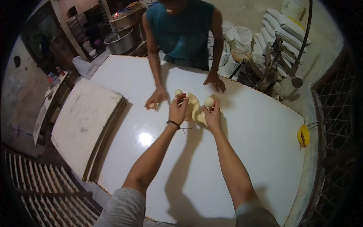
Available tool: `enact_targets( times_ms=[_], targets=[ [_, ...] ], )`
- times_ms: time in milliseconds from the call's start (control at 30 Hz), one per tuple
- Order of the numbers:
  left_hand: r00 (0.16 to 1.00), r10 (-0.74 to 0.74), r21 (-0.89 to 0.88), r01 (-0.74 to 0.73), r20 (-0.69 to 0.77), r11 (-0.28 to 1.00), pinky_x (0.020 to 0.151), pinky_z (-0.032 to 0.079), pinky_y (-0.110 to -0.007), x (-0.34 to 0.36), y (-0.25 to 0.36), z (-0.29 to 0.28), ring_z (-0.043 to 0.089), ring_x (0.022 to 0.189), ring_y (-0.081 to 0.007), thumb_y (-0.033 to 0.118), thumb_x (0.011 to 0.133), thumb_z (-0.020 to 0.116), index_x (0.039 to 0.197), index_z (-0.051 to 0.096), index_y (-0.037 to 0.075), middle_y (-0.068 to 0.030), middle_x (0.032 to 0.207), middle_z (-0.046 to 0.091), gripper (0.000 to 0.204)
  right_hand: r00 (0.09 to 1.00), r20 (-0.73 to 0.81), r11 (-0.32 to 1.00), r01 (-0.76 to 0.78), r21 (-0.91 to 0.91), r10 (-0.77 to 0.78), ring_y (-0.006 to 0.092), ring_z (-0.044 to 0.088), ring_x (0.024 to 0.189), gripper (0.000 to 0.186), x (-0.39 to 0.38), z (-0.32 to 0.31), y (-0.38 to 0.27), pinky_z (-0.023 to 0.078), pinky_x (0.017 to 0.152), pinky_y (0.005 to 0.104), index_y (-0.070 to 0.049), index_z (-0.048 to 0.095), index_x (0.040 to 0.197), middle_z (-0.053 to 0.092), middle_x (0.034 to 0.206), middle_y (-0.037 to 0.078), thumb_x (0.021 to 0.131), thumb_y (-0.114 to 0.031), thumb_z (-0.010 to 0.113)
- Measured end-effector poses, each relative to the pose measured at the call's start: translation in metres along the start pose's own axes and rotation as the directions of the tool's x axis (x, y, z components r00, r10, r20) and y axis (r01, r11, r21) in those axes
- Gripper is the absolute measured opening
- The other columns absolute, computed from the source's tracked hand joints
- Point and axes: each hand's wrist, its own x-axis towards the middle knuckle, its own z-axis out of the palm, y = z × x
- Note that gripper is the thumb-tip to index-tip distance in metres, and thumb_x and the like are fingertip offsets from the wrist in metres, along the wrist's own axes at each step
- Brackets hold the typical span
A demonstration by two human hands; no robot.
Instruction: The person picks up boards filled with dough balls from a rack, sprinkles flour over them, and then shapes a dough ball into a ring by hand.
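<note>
Over the middle of the white table (257, 151), a pale yellow strip of dough (194, 106) sags between my two hands. My left hand (178, 109), with a dark cord on its wrist, is closed on one side of it, and a rounded dough lump (178, 92) shows above its fingertips. On the other side, my right hand (213, 116) grips the dough with fingers curled, beside a larger round lump (209, 101). I cannot tell whether these lumps are joined to the strip. Part of the strip is hidden behind my fingers.
Across the table stands a person in a teal sleeveless top (181, 34), one hand (157, 97) on a small dough piece (152, 106), the other on the tabletop. Stacked boards (87, 125) lie left. A yellow object (303, 136) sits at the right edge; white sacks (280, 30) are piled behind.
</note>
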Motion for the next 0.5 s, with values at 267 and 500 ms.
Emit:
enact_targets(
  times_ms=[267, 500],
  targets=[
    [0.867, -0.496, 0.193, 0.479, 0.049, 0.856, 0.085, 0.053, -0.03, -0.275, -0.05, -0.27, 0.067, 0.095, -0.0188, 0.022, 0.097, 0.06, 0.114, 0.064, 0.001, -0.0086, 0.105, 0.069, 0.028, 0.989, 0.062, 0.891, -0.093, -0.444, 0.133, 0.0358, 0.055, 0.118, 0.059, -0.121, 0.012, -0.076, 0.044, 0.101, 0.0431, 0.001, 0.047, 0.135, 0.055, 0.124, 0.022, 0.083, -0.011, 0.071],
    [0.839, -0.518, -0.332, 0.543, 0.167, 0.772, 0.097, 0.046, -0.029, -0.295, 0.07, -0.346, 0.058, 0.106, -0.0141, 0.018, 0.099, 0.057, 0.113, 0.061, 0.0, -0.0077, 0.111, 0.064, 0.023, 0.962, 0.074, 0.918, -0.272, 0.29, 0.261, 0.0174, 0.056, 0.094, 0.053, -0.107, 0.104, -0.052, 0.048, 0.081, 0.0307, -0.006, 0.035, 0.145, 0.055, 0.12, 0.008, 0.095, -0.001, 0.051]
  ],
)
